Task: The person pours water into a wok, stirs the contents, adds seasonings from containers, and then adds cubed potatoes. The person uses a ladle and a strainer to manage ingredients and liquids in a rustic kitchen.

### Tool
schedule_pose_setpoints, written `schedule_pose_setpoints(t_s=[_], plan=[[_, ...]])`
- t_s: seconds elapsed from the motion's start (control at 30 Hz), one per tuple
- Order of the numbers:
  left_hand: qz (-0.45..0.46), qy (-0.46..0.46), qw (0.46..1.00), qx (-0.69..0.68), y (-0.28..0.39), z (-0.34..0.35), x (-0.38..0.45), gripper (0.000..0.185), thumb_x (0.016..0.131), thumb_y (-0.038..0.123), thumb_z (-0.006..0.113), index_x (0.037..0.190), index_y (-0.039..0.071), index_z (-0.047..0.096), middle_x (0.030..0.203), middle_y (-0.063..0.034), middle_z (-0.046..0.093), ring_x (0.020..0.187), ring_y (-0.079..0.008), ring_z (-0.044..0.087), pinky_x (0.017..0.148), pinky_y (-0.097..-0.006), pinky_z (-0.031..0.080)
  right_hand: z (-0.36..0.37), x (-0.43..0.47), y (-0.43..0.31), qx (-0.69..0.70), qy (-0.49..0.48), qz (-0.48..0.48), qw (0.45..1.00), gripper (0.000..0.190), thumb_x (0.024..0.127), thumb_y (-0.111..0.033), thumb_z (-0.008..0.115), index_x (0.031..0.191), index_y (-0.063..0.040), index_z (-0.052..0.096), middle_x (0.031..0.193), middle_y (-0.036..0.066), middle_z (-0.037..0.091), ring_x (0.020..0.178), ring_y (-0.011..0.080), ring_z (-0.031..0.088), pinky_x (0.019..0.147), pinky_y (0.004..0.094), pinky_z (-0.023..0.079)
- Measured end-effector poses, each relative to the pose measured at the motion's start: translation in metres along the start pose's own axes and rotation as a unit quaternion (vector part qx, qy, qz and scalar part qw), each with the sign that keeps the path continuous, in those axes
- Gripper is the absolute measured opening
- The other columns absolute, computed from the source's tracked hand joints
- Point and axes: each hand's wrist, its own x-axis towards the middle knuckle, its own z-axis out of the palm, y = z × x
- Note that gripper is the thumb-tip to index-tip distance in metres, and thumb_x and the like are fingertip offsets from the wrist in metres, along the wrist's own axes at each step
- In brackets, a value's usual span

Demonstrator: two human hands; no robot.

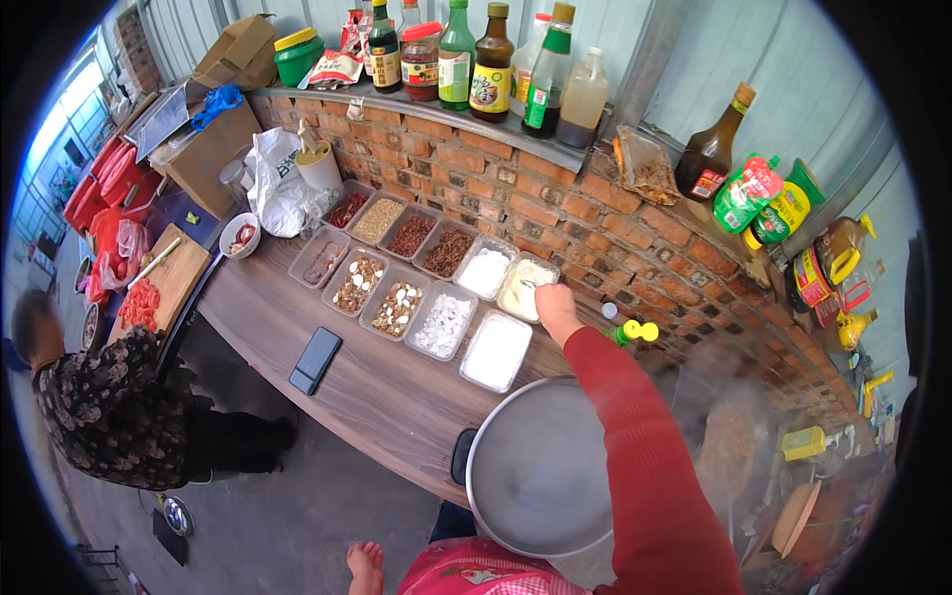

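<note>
My right hand (556,306) reaches across to the plastic tub of pale yellow powder (520,299). Its fingers are closed on a small utensil, apparently a spoon (529,284), mostly hidden by the hand and powder. My left hand (366,569) hangs low by the pink apron (476,569), loosely curled and holding nothing. Beneath my right forearm is a wide metal pot (535,476) with a black handle (462,455); its grey interior looks hazy. Next to the powder stand a tub of white granules (485,269) and a larger tub of white powder (497,353).
Several tubs of dried spices (398,306) line the brick wall (461,171). A smartphone (315,361) lies on the wooden table (372,401). Bottles (491,67) crowd the ledge. Steam rises at right. Another person (119,401) stands left beside a cutting board (182,260) with red pieces.
</note>
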Motion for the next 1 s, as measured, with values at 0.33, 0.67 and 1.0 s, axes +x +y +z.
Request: schedule_pose_setpoints(t_s=[0.33, 0.67, 1.0], plan=[[-0.006, -0.046, 0.997, 0.064, 0.014, 0.041, 0.019, 0.031, 0.091, 0.017, 0.047, 0.118, 0.002, 0.042, 0.101, -0.0153, 0.058, 0.08, -0.0253, 0.06, 0.066, -0.0344, 0.052, 0.012, 0.003, 0.038, 0.092, -0.131, 0.072, 0.984, 0.014, 0.078, -0.004, 0.056, 0.07, 0.0, 0.068, 0.071, 0.015, 0.067, 0.068, 0.0293, 0.067, 0.059, 0.0401, 0.053], [-0.022, -0.028, 0.998, 0.053, 0.031, 0.046, 0.022, 0.021, 0.09, 0.016, 0.051, 0.108, 0.009, 0.044, 0.09, -0.0118, 0.057, 0.073, -0.0234, 0.06, 0.06, -0.0325, 0.051, 0.069, 0.021, 0.011, 0.643, -0.333, 0.384, 0.573, 0.017, 0.092, -0.009, 0.047, 0.089, -0.001, 0.061, 0.081, 0.011, 0.066, 0.052, 0.0111, 0.053, 0.042, 0.024, 0.039], [-0.04, -0.077, 0.995, 0.046, 0.025, 0.057, 0.024, 0.026, 0.09, 0.016, 0.05, 0.113, 0.006, 0.043, 0.096, -0.0141, 0.057, 0.076, -0.0253, 0.061, 0.063, -0.034, 0.052, 0.01, -0.018, 0.042, 0.745, -0.28, 0.357, 0.488, 0.022, 0.095, -0.015, 0.044, 0.096, 0.0, 0.06, 0.081, 0.006, 0.062, 0.06, 0.0099, 0.052, 0.049, 0.0205, 0.04]])
